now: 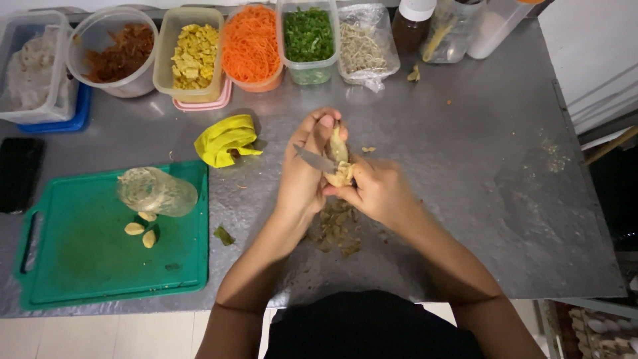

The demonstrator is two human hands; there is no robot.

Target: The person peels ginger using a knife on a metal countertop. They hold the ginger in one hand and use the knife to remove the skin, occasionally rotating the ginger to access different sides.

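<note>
Your left hand (pixel 307 169) is closed around a small knife (pixel 315 159), and its grey blade points to the right. Your right hand (pixel 375 189) holds a pale yellow root (pixel 339 163), maybe ginger, with the fingers wrapped around its lower end. The blade touches the root. Both hands are above the middle of the grey metal table (pixel 478 173). A small heap of brown peelings (pixel 337 229) lies on the table just under your hands.

To the left lies a green cutting board (pixel 86 259). A clear jar (pixel 158 191) lies on its side there, with a few peeled garlic cloves (pixel 141 229) next to it. A yellow cloth (pixel 224 139) sits crumpled between the board and your hands. Along the far edge stand tubs of shredded carrot (pixel 251 43), chopped greens (pixel 308 34) and yellow cubes (pixel 194 56).
</note>
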